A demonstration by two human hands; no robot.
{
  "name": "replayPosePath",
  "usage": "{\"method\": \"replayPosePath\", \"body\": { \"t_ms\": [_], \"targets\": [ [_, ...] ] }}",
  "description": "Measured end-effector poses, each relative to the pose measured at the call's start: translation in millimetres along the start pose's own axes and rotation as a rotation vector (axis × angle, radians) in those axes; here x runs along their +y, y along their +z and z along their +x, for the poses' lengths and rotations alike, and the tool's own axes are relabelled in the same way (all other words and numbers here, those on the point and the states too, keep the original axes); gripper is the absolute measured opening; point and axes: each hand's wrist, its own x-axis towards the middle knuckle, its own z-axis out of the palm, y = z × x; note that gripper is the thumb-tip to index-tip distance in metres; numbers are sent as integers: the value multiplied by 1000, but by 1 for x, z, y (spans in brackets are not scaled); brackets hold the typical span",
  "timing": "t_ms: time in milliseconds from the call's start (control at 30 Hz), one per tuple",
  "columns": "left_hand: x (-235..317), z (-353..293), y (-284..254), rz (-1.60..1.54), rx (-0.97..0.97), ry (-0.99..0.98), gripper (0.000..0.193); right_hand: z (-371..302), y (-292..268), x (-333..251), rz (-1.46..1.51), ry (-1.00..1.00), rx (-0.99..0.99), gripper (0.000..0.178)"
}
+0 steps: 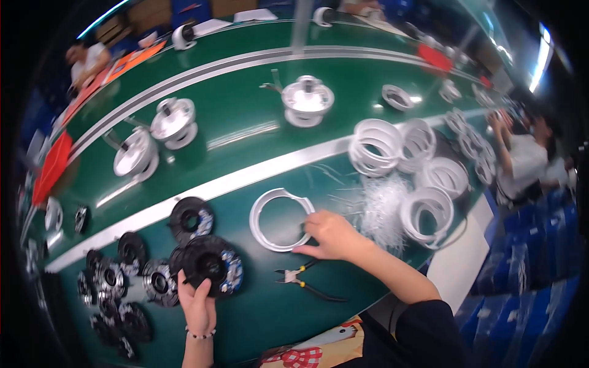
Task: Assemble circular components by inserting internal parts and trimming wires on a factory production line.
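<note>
My left hand grips a black round motor part with a blue circuit board along its right side, held above the table. Thumb and fingers of my right hand close on the right edge of a white plastic ring. Whether the ring rests on the table or is slightly raised, I cannot tell. Just below my right hand lie cutting pliers with dark, yellow-marked handles. Another black round part lies behind the held one, and several more are grouped to the left.
Stacks of white rings stand at the right, beside a heap of thin clear strips. White lamp-like housings sit on the green belt beyond the pale rail. Other people work at the far left and right; blue crates stand at right.
</note>
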Motion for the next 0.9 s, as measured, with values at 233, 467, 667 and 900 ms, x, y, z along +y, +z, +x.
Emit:
{"method": "replayPosePath", "body": {
  "t_ms": [233, 467, 667, 900],
  "targets": [
    [7, 2, -19, -34, 13, 11, 51, 44, 8, -36, -92, 166, 172, 91],
    [4, -1, -15, -28, 11, 54, 52, 61, 19, -23, 142, 84, -122, 114],
    [0, 0, -21, -15, 63, 219, 50, 66, 25, -45, -28, 221, -174, 123],
    [6, 0, -22, -9, 127, 311, 44, 75, 25, -45, 790, 107, 215, 120]
  ]
}}
